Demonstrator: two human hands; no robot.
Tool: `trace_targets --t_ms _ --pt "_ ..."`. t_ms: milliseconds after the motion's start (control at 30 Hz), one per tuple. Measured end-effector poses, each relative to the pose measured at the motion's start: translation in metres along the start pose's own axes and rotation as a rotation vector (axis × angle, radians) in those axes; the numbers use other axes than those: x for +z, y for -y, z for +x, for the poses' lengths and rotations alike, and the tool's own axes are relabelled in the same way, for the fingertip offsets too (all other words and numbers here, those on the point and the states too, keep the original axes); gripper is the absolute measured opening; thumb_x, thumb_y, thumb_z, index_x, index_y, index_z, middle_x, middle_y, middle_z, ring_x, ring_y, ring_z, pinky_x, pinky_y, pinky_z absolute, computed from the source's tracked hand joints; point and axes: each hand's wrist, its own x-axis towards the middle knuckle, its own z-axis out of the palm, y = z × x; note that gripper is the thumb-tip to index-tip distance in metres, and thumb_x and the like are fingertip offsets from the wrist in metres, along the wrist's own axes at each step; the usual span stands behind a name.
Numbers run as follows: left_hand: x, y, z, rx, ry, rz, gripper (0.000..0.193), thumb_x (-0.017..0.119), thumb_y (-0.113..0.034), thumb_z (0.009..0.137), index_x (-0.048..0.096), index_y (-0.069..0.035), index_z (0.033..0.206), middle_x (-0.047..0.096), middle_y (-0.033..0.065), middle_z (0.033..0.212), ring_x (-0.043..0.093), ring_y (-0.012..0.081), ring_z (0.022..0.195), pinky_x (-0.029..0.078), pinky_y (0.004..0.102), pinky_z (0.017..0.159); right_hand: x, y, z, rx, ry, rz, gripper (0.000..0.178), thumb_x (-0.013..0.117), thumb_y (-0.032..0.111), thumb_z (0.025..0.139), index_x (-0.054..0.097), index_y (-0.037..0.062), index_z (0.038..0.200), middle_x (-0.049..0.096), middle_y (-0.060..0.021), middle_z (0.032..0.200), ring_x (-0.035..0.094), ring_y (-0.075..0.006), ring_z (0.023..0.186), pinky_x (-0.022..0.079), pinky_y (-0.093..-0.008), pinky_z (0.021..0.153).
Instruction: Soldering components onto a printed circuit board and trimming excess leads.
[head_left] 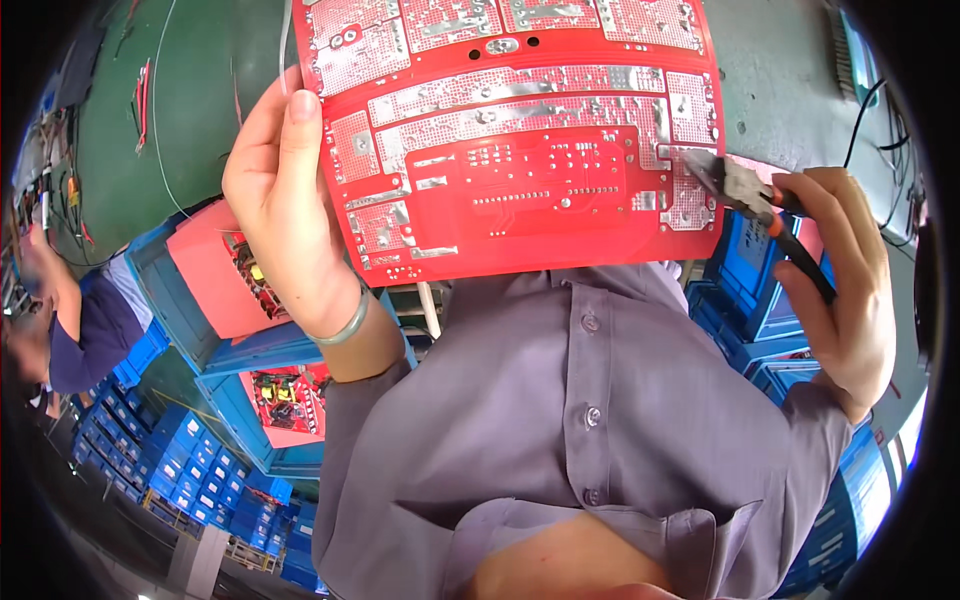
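Observation:
A large red circuit board [540, 235] is held up before my chest, its soldered underside with silvery pads facing me. My left hand [285, 190] grips the board's left edge, thumb on the near face and the other fingers behind it. My right hand [845, 270] is wrapped round the dark handles of a pair of cutting pliers [745, 188]. The pliers' metal jaws lie over the pads at the board's right edge. Whether the jaws touch the board or have a wire between them, I cannot tell.
Blue crates on the left hold pink sheets [215, 275] and red boards with components [285, 395]. More blue crates [750, 270] are stacked at the right. On the green bench [200, 80] lie red-handled tools [141, 105], a brush [845, 55] and black cables. A co-worker's arm [85, 340] shows far left.

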Motion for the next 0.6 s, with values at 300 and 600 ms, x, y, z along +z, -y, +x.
trace_targets --t_ms 300,600 --pt "0.016 -0.002 -0.012 0.240 -0.009 0.065 0.026 0.055 -0.010 0.097 0.059 0.009 0.115 0.069 0.0111 0.101 0.064 0.0109 0.086 0.051 0.0241 0.079 0.007 0.010 0.004 0.048 0.070 -0.155 0.055 0.065 0.002 0.072 0.053 0.0000 0.126 0.053 -0.0180 0.112 0.053 -0.0394 0.098 0.044 -0.0427 0.085" --pt "0.021 0.000 -0.020 0.337 -0.039 0.114 0.030 0.052 -0.012 0.098 0.057 0.011 0.117 0.068 0.0147 0.103 0.065 0.0133 0.090 0.051 0.0259 0.082 0.031 0.003 -0.009 0.044 0.014 -0.081 0.056 0.067 0.001 0.072 0.051 -0.0026 0.126 0.053 -0.0193 0.112 0.053 -0.0387 0.100 0.044 -0.0416 0.087"
